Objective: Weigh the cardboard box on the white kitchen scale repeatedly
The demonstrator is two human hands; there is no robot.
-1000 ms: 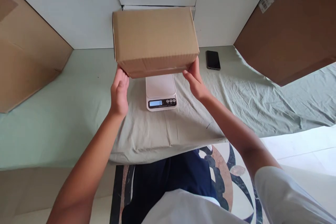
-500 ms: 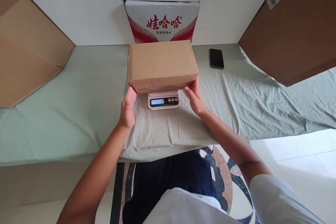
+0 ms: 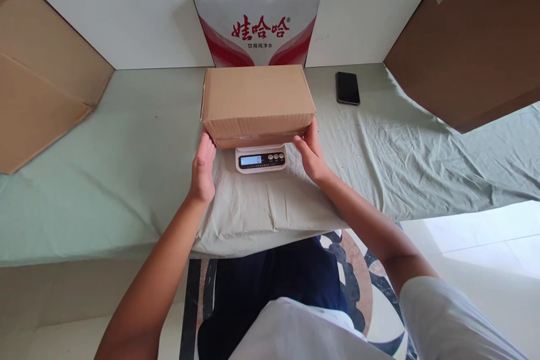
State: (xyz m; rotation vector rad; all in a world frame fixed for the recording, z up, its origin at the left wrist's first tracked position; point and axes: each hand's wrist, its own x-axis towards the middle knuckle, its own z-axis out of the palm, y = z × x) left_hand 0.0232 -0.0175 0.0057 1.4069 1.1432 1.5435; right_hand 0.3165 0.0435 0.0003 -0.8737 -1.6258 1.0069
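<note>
A closed brown cardboard box [image 3: 258, 93] is over a small white digital kitchen scale [image 3: 261, 169]. The box hides the scale's platform, so I cannot tell whether it rests on it. The lit display appears to read 0. My left hand [image 3: 203, 167] grips the box's near left corner, its fingertips hidden behind and below the box. At the near right corner my right hand [image 3: 311, 152] holds the box, thumb on the front face and the other fingers around the side.
The table has a pale green cloth [image 3: 156, 185]. A black smartphone [image 3: 348, 88] lies at the back right. Behind the box stands a white and red printed carton [image 3: 259, 28] against white panels [image 3: 113, 17]. Large cardboard pieces flank both sides, left [image 3: 46, 79] and right [image 3: 468, 50].
The view has shifted slightly, so the scene sits a little higher and farther left. Both hands keep their hold on the box, which has barely moved over the scale.
</note>
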